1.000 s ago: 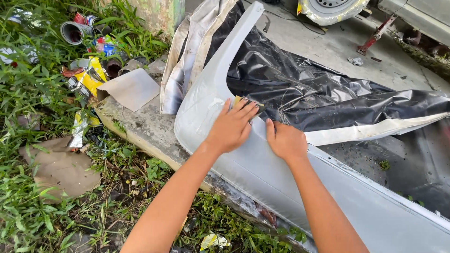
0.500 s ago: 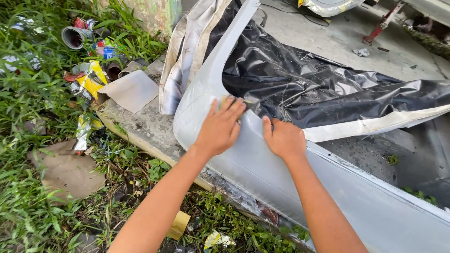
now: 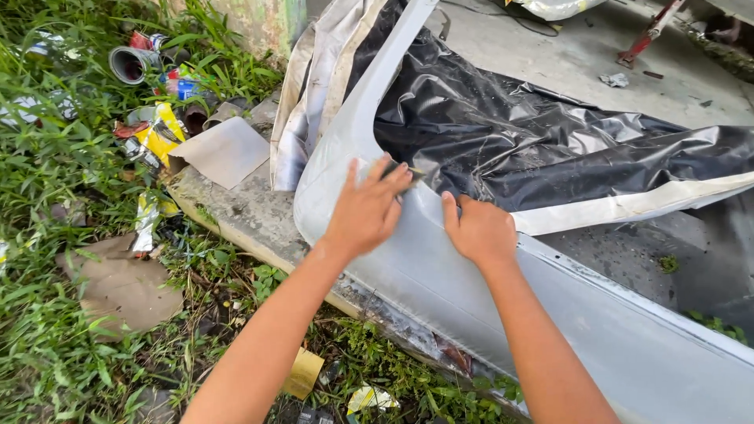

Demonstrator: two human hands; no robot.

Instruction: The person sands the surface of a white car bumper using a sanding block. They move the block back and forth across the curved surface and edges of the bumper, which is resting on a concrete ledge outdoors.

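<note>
Concrete slab edged by littered grass; grey car body panel lies on slab, black plastic sheet behind it. Left hand flat on panel, fingers pressing a small dark pad. Right hand loosely curled, resting on panel edge, holding nothing.

An outdoor car-body repair yard: a grey body panel on a concrete slab, litter in grass at nine o'clock
</note>
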